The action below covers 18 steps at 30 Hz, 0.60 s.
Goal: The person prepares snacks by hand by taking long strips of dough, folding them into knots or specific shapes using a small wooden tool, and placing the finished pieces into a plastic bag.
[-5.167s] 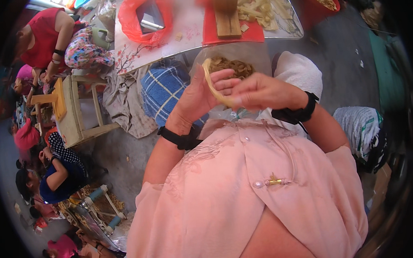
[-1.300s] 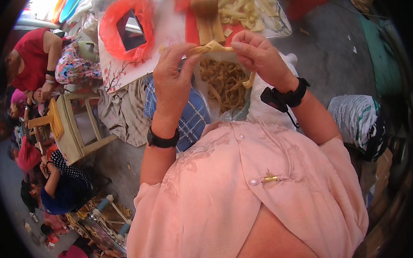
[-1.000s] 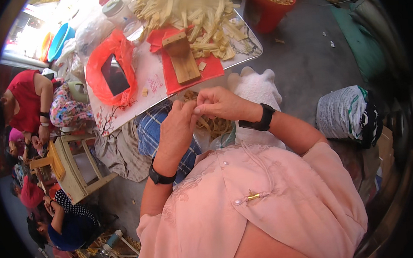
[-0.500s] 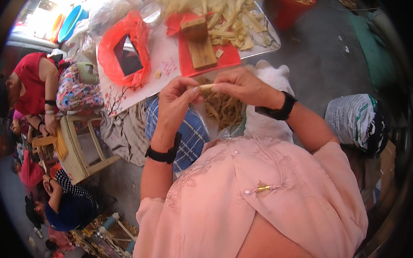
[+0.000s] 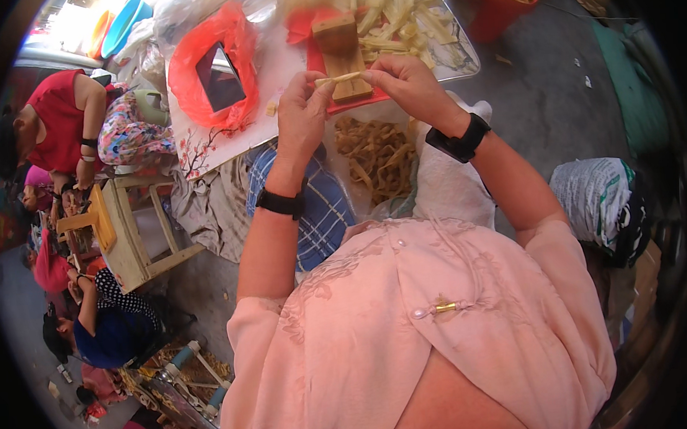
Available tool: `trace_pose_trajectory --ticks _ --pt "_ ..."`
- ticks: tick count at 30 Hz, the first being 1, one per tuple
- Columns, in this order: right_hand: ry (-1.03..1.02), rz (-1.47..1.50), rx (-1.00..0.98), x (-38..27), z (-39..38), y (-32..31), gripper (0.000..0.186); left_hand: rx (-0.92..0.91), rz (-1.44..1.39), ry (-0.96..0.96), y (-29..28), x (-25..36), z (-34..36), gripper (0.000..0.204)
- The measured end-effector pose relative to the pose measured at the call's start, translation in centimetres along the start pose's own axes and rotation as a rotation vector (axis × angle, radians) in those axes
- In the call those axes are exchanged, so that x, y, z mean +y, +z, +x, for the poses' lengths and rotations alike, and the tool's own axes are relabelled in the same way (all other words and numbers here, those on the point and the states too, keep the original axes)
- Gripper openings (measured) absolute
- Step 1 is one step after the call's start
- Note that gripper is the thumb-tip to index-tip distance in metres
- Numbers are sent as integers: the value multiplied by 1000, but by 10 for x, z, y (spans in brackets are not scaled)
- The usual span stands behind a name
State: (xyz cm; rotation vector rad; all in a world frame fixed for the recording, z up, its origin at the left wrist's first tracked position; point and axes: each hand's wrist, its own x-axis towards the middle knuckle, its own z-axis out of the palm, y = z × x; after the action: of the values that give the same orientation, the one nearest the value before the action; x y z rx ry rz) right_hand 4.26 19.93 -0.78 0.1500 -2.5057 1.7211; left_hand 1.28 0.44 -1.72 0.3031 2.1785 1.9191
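Note:
A thin pale yellow strip (image 5: 344,78) is stretched level between my two hands, over the table's near edge. My left hand (image 5: 302,113) pinches its left end between thumb and fingers. At the other end, my right hand (image 5: 413,90) grips it the same way. Just beyond the strip stands an L-shaped wooden block (image 5: 336,37) on a red sheet (image 5: 317,58). Flat pale yellow strips (image 5: 408,20) lie heaped behind the block. Below my hands, many curled brown strips (image 5: 375,158) fill a plastic-lined container, whose outer shape is partly hidden.
A red plastic bag (image 5: 180,80) with a dark phone-like slab (image 5: 221,80) lies on the white table (image 5: 202,144). A red bucket (image 5: 496,16) stands at the far right, a stuffed sack (image 5: 592,196) nearer. People work at left beside a wooden bench (image 5: 130,239).
Both hands have moved away from me and upward, toward the wooden block, still holding the strip. More of the strip shows between them, and the brown strips below are less covered.

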Motion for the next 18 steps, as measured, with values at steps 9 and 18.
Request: trace_pose_trajectory --ticks 9,18 --pt "13 -216 61 15 17 11 31 17 218 28 1 -19 29 26" --pt "134 -200 -52 10 -15 -33 29 -29 314 -58 -10 -16 -12 25"
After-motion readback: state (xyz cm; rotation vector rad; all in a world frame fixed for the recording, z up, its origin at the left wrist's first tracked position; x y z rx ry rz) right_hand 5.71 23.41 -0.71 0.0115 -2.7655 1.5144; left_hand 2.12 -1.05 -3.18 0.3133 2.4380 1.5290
